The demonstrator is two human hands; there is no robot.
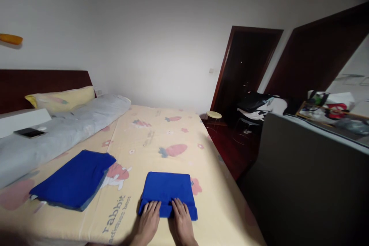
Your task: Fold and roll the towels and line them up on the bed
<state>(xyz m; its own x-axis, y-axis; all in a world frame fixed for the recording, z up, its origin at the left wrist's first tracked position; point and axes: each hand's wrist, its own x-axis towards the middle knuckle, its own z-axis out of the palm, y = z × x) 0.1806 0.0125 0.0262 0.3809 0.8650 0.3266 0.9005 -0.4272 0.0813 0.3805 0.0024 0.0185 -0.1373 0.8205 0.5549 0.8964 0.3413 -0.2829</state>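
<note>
Deep blue and matte, the folded cloth [168, 186] lies as a near-square on the cream, carrot-printed bedsheet [225, 200], its near edge turned over in a narrow band. The left hand [150, 215] and right hand [181, 215] rest on that band, fingers slightly bent; whether they pinch it, I cannot tell.

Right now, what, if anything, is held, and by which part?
Holding unclear: left grip and right grip rest on the near edge of a blue cloth.
</note>
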